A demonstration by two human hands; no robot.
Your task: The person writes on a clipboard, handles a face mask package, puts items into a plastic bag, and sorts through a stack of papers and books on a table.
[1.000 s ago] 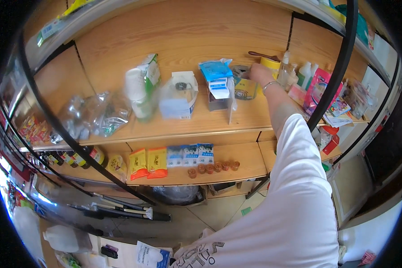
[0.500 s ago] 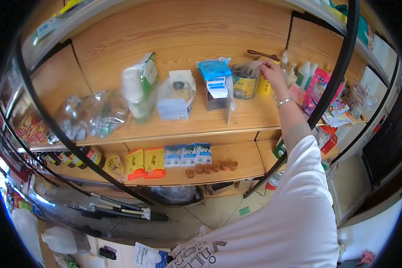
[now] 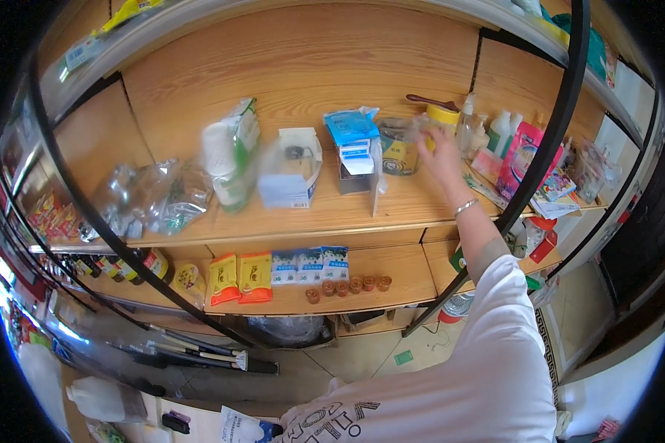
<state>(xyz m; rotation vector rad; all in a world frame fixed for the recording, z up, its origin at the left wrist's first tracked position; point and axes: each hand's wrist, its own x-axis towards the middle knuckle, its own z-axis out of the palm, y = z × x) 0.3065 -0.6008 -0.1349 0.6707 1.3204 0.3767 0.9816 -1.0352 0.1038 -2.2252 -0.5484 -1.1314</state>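
nearest, a white sleeve (image 3: 488,347) leads to the right hand (image 3: 440,156), fingers bent just beside a yellow-and-dark tin (image 3: 400,158) on the upper shelf (image 3: 421,201); i cannot tell whether its grip is clenched on anything. the left hand is out of view, its grip unknown. beyond the fingers stands a yellow tub (image 3: 442,114), a brown-handled utensil (image 3: 430,101) at its top.

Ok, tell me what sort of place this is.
Probably a small shop or storeroom: yellow packets and small brown containers share the lower shelf, with bottles on the upper shelf.
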